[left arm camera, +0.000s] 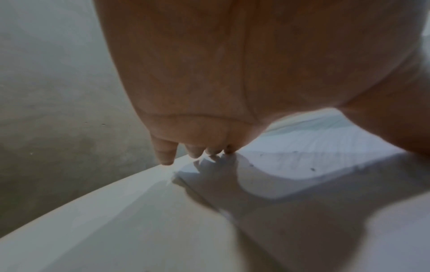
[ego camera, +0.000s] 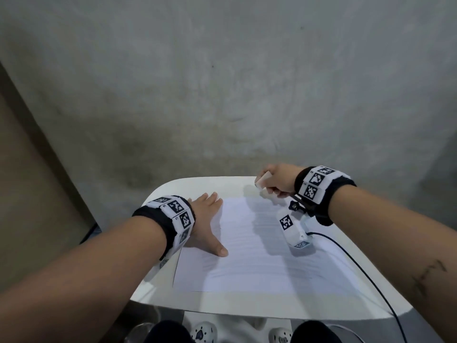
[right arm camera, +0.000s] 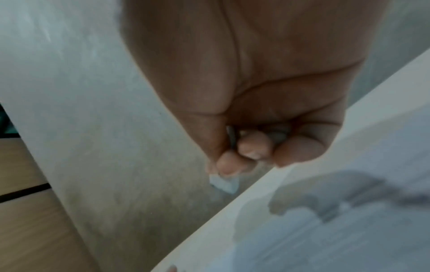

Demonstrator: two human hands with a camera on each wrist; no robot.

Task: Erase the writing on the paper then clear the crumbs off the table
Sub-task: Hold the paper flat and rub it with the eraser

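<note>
A white sheet of paper [ego camera: 259, 246] with faint lines lies flat on the small white table [ego camera: 188, 186]. My left hand [ego camera: 210, 224] rests flat on the paper's left edge, fingers straight, thumb spread toward me. In the left wrist view the left fingertips [left arm camera: 166, 156] touch the surface near the table's far edge, with a few dark crumbs [left arm camera: 313, 169] on the paper [left arm camera: 302, 162]. My right hand [ego camera: 274, 181] hovers above the table's far right corner and pinches a white eraser [ego camera: 263, 181]. The eraser [right arm camera: 224, 185] tip pokes out below the curled right fingers [right arm camera: 253, 147].
A black cable [ego camera: 366, 273] runs across the table's right side and off its front edge. The table stands on a grey concrete floor [ego camera: 222, 82]. A wooden board [ego camera: 32, 194] lies at the left. My knees and shoes [ego camera: 202, 330] show under the front edge.
</note>
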